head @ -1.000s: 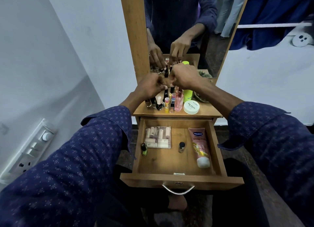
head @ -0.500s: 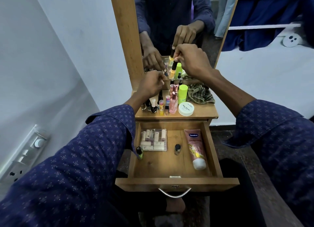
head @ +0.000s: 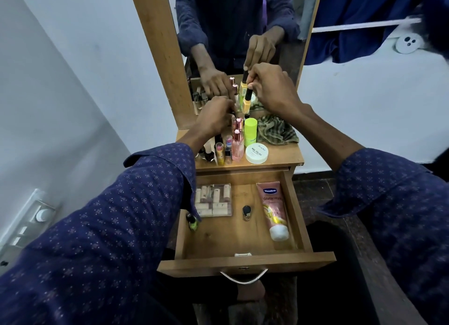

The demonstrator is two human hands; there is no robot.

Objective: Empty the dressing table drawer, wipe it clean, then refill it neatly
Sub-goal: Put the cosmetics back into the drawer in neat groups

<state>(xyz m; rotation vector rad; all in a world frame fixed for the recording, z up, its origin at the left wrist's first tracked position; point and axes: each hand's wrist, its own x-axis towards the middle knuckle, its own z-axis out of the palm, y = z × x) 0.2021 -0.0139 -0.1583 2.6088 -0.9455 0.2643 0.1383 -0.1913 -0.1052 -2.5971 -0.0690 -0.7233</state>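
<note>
The wooden drawer (head: pixel 245 260) is pulled out below the dressing table top (head: pixel 279 158). Inside lie a clear box of small tubes (head: pixel 213 199), a small dark-capped bottle (head: pixel 246 213), a pink Vaseline tube (head: pixel 273 210) and a green nail polish bottle (head: pixel 192 221). My right hand (head: pixel 272 89) pinches the black cap of a yellow nail polish bottle (head: pixel 246 104), held above the back of the top near the mirror. My left hand (head: pixel 215 116) is curled over the cluster of small bottles (head: pixel 228 149); what its fingertips touch is hidden.
A lime green bottle (head: pixel 250 131), a white nail polish remover jar (head: pixel 256 153) and a crumpled striped cloth (head: pixel 277 132) sit on the top. The mirror (head: pixel 243 33) stands directly behind. A wall with a switch panel (head: pixel 31 217) is close on the left.
My right hand has risen from the bottle cluster with the yellow nail polish bottle pinched by its cap. My left hand has stayed low over the bottles.
</note>
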